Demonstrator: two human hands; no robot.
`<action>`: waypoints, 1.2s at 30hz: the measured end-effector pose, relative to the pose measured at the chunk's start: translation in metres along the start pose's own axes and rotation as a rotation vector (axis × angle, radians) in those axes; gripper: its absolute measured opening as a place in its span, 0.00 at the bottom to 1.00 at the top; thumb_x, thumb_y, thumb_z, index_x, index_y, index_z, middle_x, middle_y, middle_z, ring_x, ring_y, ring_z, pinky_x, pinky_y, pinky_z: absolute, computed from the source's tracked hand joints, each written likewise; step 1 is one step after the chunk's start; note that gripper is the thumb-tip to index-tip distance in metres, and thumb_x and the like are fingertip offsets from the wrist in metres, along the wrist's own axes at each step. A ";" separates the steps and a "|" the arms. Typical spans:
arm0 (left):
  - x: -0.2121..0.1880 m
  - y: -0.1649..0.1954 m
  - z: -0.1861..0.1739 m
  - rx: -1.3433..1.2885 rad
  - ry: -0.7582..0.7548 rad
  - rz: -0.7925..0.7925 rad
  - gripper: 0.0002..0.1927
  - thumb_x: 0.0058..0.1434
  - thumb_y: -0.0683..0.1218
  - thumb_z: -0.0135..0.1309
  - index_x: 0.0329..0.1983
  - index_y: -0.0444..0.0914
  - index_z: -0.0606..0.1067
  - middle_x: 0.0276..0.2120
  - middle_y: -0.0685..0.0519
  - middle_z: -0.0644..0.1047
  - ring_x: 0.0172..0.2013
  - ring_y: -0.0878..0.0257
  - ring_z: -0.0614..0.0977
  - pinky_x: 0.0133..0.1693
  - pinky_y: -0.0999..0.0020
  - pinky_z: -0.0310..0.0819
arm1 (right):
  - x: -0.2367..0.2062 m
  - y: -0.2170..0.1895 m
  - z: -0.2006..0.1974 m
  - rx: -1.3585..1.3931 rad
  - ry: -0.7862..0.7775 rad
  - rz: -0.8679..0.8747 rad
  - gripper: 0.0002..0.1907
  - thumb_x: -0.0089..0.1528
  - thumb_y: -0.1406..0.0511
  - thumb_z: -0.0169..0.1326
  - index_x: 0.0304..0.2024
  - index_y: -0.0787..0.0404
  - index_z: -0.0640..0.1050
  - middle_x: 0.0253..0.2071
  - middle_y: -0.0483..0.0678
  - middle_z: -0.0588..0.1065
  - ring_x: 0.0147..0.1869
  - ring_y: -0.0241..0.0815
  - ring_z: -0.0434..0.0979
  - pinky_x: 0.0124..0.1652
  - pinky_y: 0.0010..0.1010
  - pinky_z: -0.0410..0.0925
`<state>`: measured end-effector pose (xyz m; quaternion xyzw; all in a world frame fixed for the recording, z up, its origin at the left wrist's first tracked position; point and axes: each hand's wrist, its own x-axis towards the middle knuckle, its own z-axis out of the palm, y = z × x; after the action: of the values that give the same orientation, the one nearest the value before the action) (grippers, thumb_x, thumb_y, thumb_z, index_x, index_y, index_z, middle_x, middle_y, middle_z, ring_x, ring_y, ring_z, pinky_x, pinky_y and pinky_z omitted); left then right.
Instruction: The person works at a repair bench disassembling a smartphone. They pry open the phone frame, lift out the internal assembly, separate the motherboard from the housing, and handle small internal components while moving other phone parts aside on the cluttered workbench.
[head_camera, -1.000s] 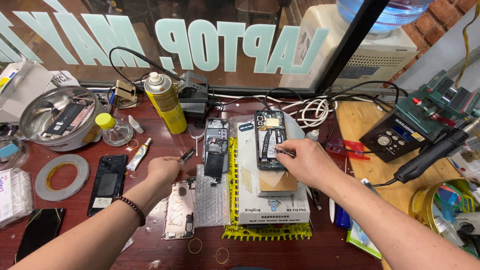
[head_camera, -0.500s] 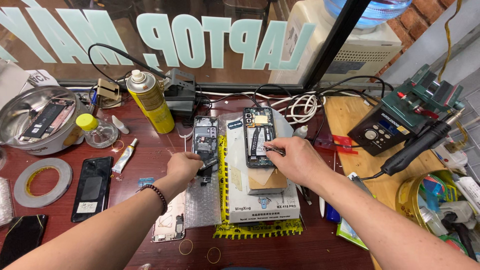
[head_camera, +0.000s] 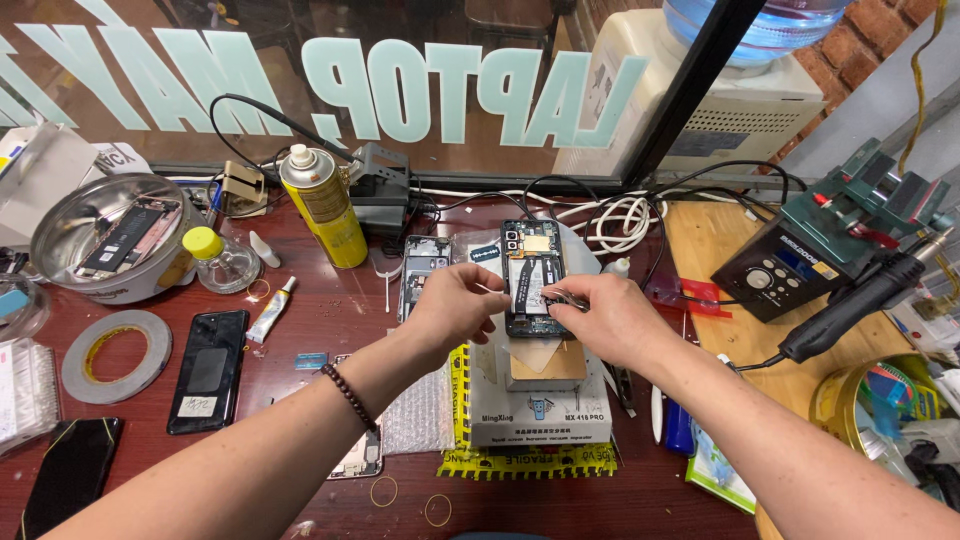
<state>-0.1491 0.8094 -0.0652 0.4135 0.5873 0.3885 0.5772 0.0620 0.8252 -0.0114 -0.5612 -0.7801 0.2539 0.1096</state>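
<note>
An opened black smartphone with its back cover off (head_camera: 531, 278), its circuit boards and battery showing, lies lengthwise on a grey rectangular heating-pad machine (head_camera: 540, 405) at the middle of the dark red wooden bench (head_camera: 300, 330). Both hands meet over the phone's lower half. The right hand (head_camera: 610, 320) pinches what looks like thin metal tweezers (head_camera: 562, 298), their tips resting on the phone's lower board. The left hand (head_camera: 455, 305) is curled, thumb and forefinger closed on a thin pale sliver (head_camera: 488, 290) pointing toward the phone; what the sliver is cannot be told.

To do this fine work well, I judge that the wrists should rest on the machine's edge, so that only the fingertips move, and that the tweezers should press lightly, since the small connectors look fragile. The phone has to lie flat and not slide.

A second opened phone frame (head_camera: 425, 270) lies just beside the first, on its left. Farther left stand a yellow spray can with a white cap (head_camera: 322, 208), a small clear bottle with a yellow lid (head_camera: 220, 262), a roll of grey tape (head_camera: 117, 356) and 1 black phone lying face up (head_camera: 208, 370). A black hot-air handle (head_camera: 860, 300) lies well apart to the right.
</note>
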 end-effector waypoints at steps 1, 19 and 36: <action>-0.003 0.002 0.003 0.037 -0.007 0.016 0.10 0.56 0.39 0.63 0.40 0.34 0.75 0.28 0.53 0.79 0.23 0.67 0.79 0.22 0.70 0.74 | 0.000 0.001 0.000 0.002 -0.004 0.024 0.17 0.57 0.59 0.59 0.48 0.51 0.84 0.33 0.55 0.83 0.38 0.48 0.85 0.42 0.36 0.74; -0.019 0.010 0.014 0.223 0.034 0.013 0.28 0.55 0.38 0.61 0.60 0.41 0.69 0.33 0.50 0.78 0.26 0.63 0.81 0.25 0.66 0.78 | 0.015 -0.001 0.000 0.069 0.078 0.017 0.17 0.53 0.63 0.63 0.45 0.57 0.83 0.32 0.52 0.83 0.36 0.44 0.85 0.40 0.34 0.74; -0.012 0.005 0.020 0.067 0.037 -0.065 0.42 0.52 0.36 0.62 0.71 0.39 0.59 0.31 0.50 0.78 0.24 0.63 0.80 0.24 0.67 0.78 | 0.032 -0.002 0.014 0.140 0.177 -0.064 0.17 0.58 0.64 0.60 0.50 0.56 0.81 0.39 0.48 0.83 0.42 0.44 0.84 0.44 0.33 0.74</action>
<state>-0.1292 0.7995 -0.0564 0.4057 0.6237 0.3573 0.5646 0.0426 0.8504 -0.0260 -0.5471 -0.7653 0.2535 0.2253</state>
